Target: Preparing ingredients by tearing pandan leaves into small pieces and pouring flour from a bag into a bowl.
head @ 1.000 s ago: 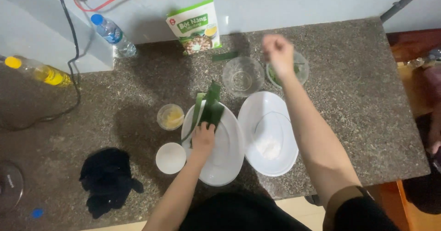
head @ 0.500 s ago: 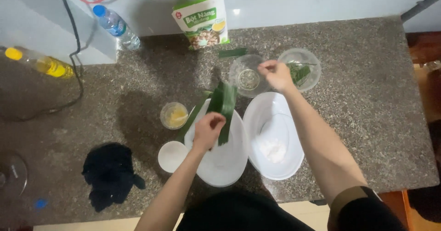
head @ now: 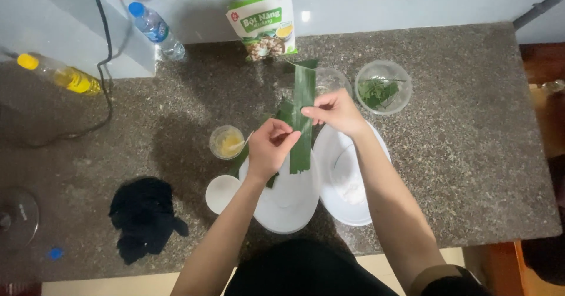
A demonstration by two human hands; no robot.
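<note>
Both hands pinch a long green leaf strip (head: 303,116) above the two white plates: left hand (head: 269,149) low, right hand (head: 336,112) higher, fingers clamped on it. Just left stand a cup of yellow sauce (head: 226,142) and a small white bowl (head: 222,193); a clear bowl of greens (head: 383,87) sits far right. The granite counter (head: 471,149) lies open to the right.

Speckled grey-brown granite countertop (head: 471,154) runs across the whole scene, backing onto a plain pale wall (head: 382,1) at the far side. Reddish-brown wooden furniture (head: 541,60) sits off to the right (pretty dim there), and pale floor (head: 118,285) shows near.
</note>
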